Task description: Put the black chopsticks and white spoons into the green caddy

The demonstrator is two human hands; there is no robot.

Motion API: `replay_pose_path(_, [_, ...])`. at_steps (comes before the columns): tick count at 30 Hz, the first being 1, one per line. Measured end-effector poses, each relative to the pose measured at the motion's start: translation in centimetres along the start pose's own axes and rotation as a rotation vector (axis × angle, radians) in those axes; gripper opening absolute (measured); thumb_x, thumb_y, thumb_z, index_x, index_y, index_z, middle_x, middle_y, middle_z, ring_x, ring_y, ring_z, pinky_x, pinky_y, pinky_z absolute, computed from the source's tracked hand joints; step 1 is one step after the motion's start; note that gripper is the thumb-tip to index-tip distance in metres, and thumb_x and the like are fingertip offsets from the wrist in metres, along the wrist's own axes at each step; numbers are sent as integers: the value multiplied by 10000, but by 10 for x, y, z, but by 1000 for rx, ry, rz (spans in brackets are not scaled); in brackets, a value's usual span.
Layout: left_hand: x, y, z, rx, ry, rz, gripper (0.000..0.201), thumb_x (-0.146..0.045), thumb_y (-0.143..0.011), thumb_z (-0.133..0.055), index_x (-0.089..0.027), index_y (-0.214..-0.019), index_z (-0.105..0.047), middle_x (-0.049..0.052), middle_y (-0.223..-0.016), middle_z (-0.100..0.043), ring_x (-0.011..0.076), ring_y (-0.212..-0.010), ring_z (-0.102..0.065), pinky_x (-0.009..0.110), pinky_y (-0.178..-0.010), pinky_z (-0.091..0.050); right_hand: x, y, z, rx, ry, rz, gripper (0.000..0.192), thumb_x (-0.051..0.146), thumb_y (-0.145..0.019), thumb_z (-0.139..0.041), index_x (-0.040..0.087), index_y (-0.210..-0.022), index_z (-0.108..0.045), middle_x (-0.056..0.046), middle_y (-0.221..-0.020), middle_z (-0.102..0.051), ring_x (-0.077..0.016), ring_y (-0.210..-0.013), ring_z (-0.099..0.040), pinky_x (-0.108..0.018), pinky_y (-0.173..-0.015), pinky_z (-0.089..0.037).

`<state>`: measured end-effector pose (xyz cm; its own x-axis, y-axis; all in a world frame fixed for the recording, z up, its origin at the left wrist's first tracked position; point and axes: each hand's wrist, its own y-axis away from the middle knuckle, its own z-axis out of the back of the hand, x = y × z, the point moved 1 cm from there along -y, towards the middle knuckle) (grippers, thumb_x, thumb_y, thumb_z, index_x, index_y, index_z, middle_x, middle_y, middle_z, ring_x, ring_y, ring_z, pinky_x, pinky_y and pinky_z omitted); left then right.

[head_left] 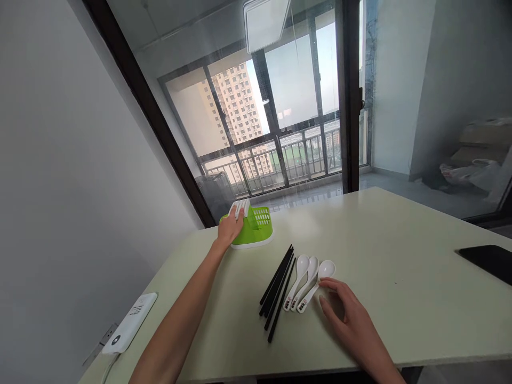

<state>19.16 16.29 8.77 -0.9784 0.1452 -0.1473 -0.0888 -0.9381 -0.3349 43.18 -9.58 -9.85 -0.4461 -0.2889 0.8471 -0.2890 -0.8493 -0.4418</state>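
Observation:
My left hand (229,228) reaches to the far side of the table and grips the left end of a green and white cutlery holder (256,226). My right hand (347,314) rests flat on the table with its fingers apart, fingertips just beside the handles of three white spoons (308,280). The spoons lie side by side, bowls pointing away from me. Left of them lies a bundle of several black chopsticks (278,290), angled the same way.
The pale table (400,256) stands against a glass door to a balcony. A white power bank (130,321) with a cable lies at the near left corner. A black phone (488,261) lies at the right edge. The grey wall is close on the left.

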Motion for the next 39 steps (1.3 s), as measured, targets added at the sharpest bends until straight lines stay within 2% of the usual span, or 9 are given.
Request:
replay_pose_path(11, [-93,19,2,298,8,-244,879,-739,-981,-138,-159,-1639,-200,203,-1068,-775,383,-1012,-739,397,-831,-497,4,-2,1,9,-28,1,267,399,-975,-516,267,-1188,-608,-76,-1278,-656,-242,-1178,-632,-420,-1014,-524])
replay_pose_path(16, [-128,29,-7,317,73,-375,927,-764,-970,-174,-94,-1604,-267,208,-979,-779,399,-971,-733,408,-833,-484,10,-1,4,15,-35,10,267,384,-980,-503,267,-1198,-603,-81,-1283,-654,-251,-1202,-621,-428,-1025,-514])
replay_pose_path(21, [-140,44,-9,289,158,-377,869,-741,-987,-225,-125,-1595,-305,196,-1000,-779,390,-1010,-729,438,-877,-484,11,-1,5,42,-54,18,268,371,-1001,-485,269,-1230,-579,-86,-1303,-639,-245,-1216,-606,-437,-1041,-497])
replay_pose_path(23, [-139,54,-7,218,228,-382,807,-710,-1007,-230,-152,-1581,-333,218,-1182,-735,385,-1145,-683,462,-942,-476,11,-2,5,50,-57,17,265,368,-1003,-483,268,-1228,-579,-87,-1304,-637,-243,-1213,-607,-432,-1034,-502])
replay_pose_path(26, [-129,75,-4,-43,376,-476,618,-597,-1055,-273,-203,-1505,-432,192,-1469,-556,339,-1395,-500,480,-1100,-402,11,-2,5,46,-53,9,264,367,-994,-494,272,-1219,-592,-79,-1299,-644,-243,-1209,-615,-412,-1012,-523])
replay_pose_path(28, [-117,88,-4,-221,470,-545,474,-495,-1076,-320,-226,-1423,-496,157,-1478,-522,286,-1410,-467,447,-1138,-381,12,-2,6,40,-52,4,260,367,-989,-499,276,-1209,-602,-73,-1291,-652,-241,-1197,-624,-401,-996,-536])
replay_pose_path(30, [-98,98,-10,-276,521,-583,357,-419,-1079,-354,-228,-1294,-566,131,-1320,-598,235,-1231,-585,384,-1050,-452,13,-2,6,35,-51,5,257,367,-986,-501,279,-1202,-608,-68,-1284,-658,-238,-1185,-632,-396,-991,-541])
replay_pose_path(34, [-53,108,-35,-12,404,-544,318,-414,-1065,-374,-215,-980,-608,17,-835,-628,156,-709,-579,287,-718,-462,14,-2,7,32,-44,18,259,375,-984,-500,268,-1186,-623,-81,-1273,-665,-247,-1190,-634,-409,-1013,-529])
replay_pose_path(39, [-6,119,-65,234,304,-532,372,-487,-1007,-483,-213,-780,-590,-39,-629,-560,136,-582,-506,260,-605,-367,12,-1,8,55,-23,-3,276,397,-990,-494,264,-1196,-622,-89,-1290,-659,-250,-1185,-633,-404,-980,-545])
